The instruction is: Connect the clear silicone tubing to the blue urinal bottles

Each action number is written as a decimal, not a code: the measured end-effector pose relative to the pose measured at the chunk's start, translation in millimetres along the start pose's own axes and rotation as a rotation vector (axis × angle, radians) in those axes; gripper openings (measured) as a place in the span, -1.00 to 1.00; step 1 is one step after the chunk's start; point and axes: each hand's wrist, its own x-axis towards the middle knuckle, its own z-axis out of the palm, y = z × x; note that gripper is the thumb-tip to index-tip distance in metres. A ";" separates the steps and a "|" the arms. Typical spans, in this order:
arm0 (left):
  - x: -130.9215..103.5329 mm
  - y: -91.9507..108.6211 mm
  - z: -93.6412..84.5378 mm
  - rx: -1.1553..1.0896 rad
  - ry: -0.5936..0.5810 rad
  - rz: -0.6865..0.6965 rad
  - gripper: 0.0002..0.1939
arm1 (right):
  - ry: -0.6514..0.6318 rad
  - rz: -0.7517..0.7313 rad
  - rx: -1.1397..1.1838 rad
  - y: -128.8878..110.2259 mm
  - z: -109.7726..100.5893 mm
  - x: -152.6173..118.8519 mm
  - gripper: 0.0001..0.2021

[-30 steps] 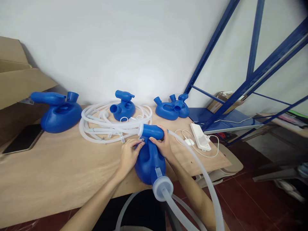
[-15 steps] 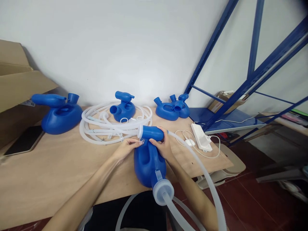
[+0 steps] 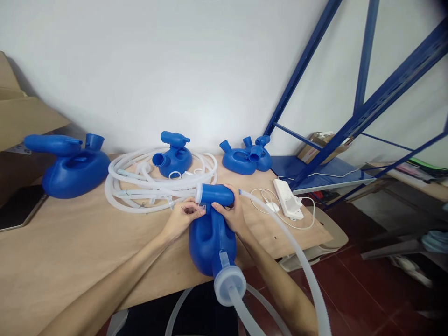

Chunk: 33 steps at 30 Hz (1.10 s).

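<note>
A blue plastic urinal bottle (image 3: pixel 206 240) rests at the table's front edge, its handle side up. Across its far end lies a blue cylinder (image 3: pixel 219 195) with a translucent cap (image 3: pixel 199 192) on its left end. My right hand (image 3: pixel 234 210) is closed round the cylinder's right end, thumb on its near side. My left hand (image 3: pixel 185 215) pinches a small clear tab just below that cap. On the bottle's near neck sits a translucent screw cap (image 3: pixel 229 282) with a hose (image 3: pixel 245 317) coming out. Another clear hose (image 3: pixel 294 242) runs from the cylinder's right end down past my right arm.
Behind my hands lies a coil of clear hoses (image 3: pixel 133 207), with a blue bottle (image 3: pixel 176 160) beside it. More blue bottles stand left (image 3: pixel 77 172) and right (image 3: pixel 238 161). A white power strip (image 3: pixel 287 198), phone (image 3: pixel 21 205), cardboard box (image 3: pixel 31 116) and blue rack (image 3: pixel 325 140) surround.
The whole view has swung slightly right, so things appear further left. My left fingers have closed in further on the tab under the cap. My right hand keeps its grip on the cylinder.
</note>
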 end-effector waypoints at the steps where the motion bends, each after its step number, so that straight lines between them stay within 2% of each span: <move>1: -1.8 -0.4 0.3 0.006 0.004 -0.001 -0.65 | -0.007 -0.005 -0.004 -0.6 0.3 0.2 -0.30; 7: -8.4 0.8 3.3 0.039 0.031 -0.012 -0.65 | -0.016 -0.047 -0.055 -0.7 2.1 -0.7 -0.32; 11: -11.0 1.1 8.4 0.088 0.061 0.031 -0.67 | 0.020 -0.025 -0.057 1.7 1.3 -2.5 -0.27; 17: -26.2 -15.1 23.4 0.187 0.307 0.161 -0.77 | 0.082 0.000 -0.004 5.8 0.1 -3.2 -0.19; 21: -38.6 -22.9 26.2 0.251 0.400 0.245 -0.81 | 0.068 0.013 -0.005 5.1 1.7 -4.1 -0.19; 27: -43.8 -17.3 21.4 0.382 0.375 0.394 -0.89 | 0.068 0.040 0.002 1.2 2.5 -4.0 -0.18; 33: -35.9 -12.9 18.7 0.441 0.344 0.433 -0.91 | 0.055 0.064 0.018 0.9 3.2 -5.2 -0.17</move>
